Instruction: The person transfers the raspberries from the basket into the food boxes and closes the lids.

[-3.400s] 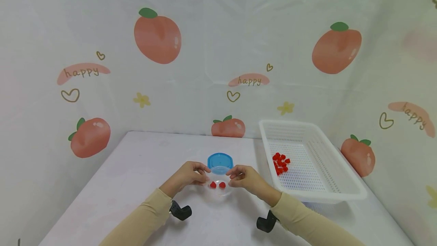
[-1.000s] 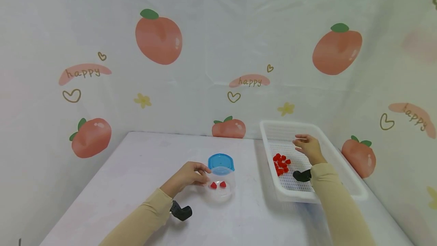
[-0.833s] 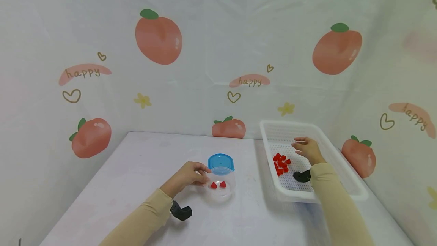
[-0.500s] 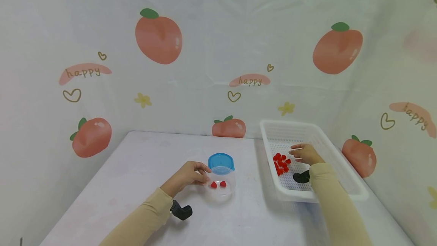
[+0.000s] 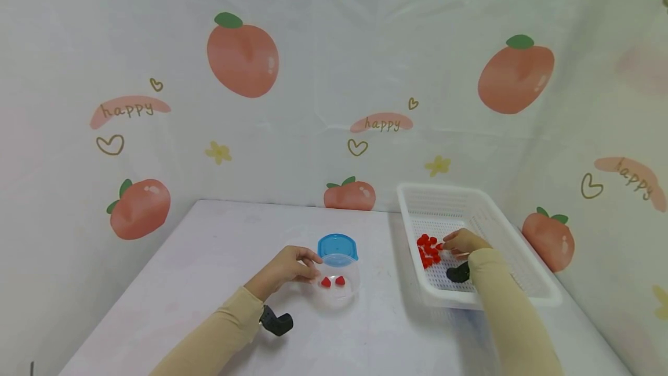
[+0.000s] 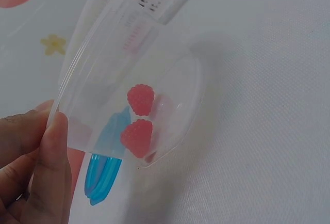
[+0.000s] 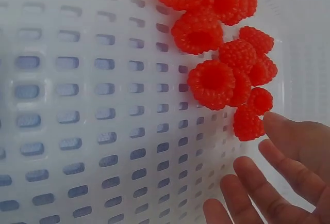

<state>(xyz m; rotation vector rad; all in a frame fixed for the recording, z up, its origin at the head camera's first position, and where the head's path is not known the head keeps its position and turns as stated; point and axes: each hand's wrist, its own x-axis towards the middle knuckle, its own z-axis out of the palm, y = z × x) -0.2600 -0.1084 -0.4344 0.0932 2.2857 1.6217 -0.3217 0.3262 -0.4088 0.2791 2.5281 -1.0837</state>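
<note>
My left hand (image 5: 288,266) pinches the rim of a clear plastic tub (image 6: 98,79) between thumb and fingers. Two red raspberries (image 6: 138,139) lie inside the tub, side by side. Just behind it is a blue lid (image 5: 337,246), partly seen through the clear wall. My right hand (image 5: 463,241) is down inside a white perforated basket (image 5: 527,260). Its fingers (image 7: 255,182) are spread and nothing is between them. The thumb tip is right at the edge of the raspberry (image 7: 249,126) at the near end of a cluster of raspberries (image 7: 211,84).
The basket's raised walls stand around my right hand, on the right side of the white table (image 5: 250,225). A black wrist camera (image 5: 276,322) hangs under each forearm. Behind the table is a white curtain (image 5: 313,74) printed with fruit.
My right hand left the tub, moved into the basket, then came down and left to the raspberries. My left hand stays on the tub, which still holds two raspberries.
</note>
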